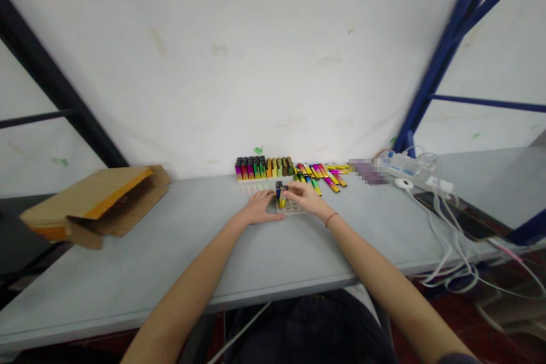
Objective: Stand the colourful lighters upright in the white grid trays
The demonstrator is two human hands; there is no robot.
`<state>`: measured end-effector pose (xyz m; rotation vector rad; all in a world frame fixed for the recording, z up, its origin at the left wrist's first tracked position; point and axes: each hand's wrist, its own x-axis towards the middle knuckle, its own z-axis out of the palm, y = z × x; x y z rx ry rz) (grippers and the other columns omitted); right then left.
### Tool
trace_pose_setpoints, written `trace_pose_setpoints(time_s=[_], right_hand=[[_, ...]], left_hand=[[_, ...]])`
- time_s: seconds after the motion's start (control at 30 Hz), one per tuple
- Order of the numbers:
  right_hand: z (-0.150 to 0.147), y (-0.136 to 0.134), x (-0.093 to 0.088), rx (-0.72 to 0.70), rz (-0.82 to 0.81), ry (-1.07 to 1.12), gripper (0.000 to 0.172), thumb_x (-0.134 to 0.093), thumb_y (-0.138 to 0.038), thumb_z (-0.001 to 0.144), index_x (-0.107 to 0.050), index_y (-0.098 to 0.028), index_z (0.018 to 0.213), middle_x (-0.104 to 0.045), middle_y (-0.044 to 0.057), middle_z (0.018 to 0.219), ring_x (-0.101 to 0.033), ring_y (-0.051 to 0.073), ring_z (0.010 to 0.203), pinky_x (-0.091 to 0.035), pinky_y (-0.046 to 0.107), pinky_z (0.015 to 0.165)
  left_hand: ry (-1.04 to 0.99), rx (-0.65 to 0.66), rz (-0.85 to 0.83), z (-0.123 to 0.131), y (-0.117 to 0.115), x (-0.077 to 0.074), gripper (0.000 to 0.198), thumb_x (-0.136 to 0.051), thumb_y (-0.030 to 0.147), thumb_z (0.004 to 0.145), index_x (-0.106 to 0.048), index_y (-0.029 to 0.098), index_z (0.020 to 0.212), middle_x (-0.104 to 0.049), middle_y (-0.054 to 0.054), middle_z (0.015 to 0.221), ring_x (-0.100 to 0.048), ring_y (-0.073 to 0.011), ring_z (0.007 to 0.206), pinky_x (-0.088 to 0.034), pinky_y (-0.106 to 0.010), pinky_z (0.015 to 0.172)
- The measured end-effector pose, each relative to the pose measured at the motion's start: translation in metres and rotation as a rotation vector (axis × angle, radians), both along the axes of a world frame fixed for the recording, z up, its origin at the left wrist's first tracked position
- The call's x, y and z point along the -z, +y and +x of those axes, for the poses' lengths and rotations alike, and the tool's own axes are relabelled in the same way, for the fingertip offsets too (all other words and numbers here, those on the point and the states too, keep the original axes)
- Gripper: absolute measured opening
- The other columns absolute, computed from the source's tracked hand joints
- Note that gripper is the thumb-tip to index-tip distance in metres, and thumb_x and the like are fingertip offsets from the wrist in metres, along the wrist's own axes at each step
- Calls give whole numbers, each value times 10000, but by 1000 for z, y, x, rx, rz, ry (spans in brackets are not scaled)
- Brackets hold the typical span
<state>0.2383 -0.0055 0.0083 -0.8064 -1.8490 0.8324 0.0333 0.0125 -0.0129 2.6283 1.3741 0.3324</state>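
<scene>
Near the far middle of the table, a pale tray (pixel 294 209) with rows of round holes lies between my hands. A couple of lighters (pixel 278 189) stand upright at its left end. My right hand (pixel 307 198) reaches over the tray, thumb and fingers pinched on a yellow lighter (pixel 282 201) with a dark top. My left hand (pixel 257 208) rests at the tray's left side, thumb stretched along the front edge and fingers spread at the corner; it appears to touch the tray.
Behind stand full racks of upright lighters (pixel 251 168) and yellowish lighters (pixel 278 167). Loose colourful lighters (pixel 328 176) lie to their right. An open cardboard box (pixel 89 199) is at left. At right are a power strip (pixel 416 169), white cables (pixel 446 227) and a dark phone-like slab (pixel 464 217).
</scene>
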Motion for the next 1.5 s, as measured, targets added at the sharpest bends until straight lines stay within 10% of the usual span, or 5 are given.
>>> trace_pose_setpoints(time_s=[0.47, 0.7, 0.9, 1.27, 1.5], right_hand=[[-3, -10, -3, 151, 224, -319, 286, -602, -441, 823, -613, -225, 1010, -658, 21, 819, -567, 134, 645, -410, 239, 633], [37, 13, -4, 632, 190, -446, 175, -477, -210, 870, -644, -183, 823, -636, 89, 774, -569, 209, 747, -402, 299, 707], [79, 23, 5, 981, -152, -819, 298, -469, -174, 841, -649, -116, 1071, -601, 193, 1142, -549, 301, 1056, -415, 362, 847], [78, 29, 9, 908, -282, -833, 294, -491, -178, 824, -638, -85, 1061, -635, 218, 1083, -599, 293, 1034, -438, 331, 839], [64, 31, 1, 654, -59, -367, 228, -430, -214, 851, -553, -147, 1032, -627, 108, 967, -578, 211, 892, -444, 304, 781]], left_hand=[[15, 17, 6, -1, 3, 4, 794, -565, 732, 712, -462, 194, 1288, -469, -124, 1320, -428, -328, 1219, -315, -436, 1040], [19, 23, 5, -1, 3, 2, 812, -573, 729, 708, -458, 175, 1290, -455, -138, 1343, -420, -333, 1228, -306, -436, 1047], [17, 26, 8, -2, 4, 3, 823, -559, 736, 712, -446, 174, 1302, -448, -137, 1351, -411, -336, 1240, -302, -431, 1054], [28, 16, -5, -1, 3, 0, 826, -554, 737, 716, -446, 169, 1305, -447, -137, 1357, -411, -339, 1240, -300, -432, 1054], [21, 21, -2, -1, 3, 0, 821, -569, 718, 719, -439, 158, 1305, -453, -140, 1351, -418, -334, 1235, -302, -432, 1053]])
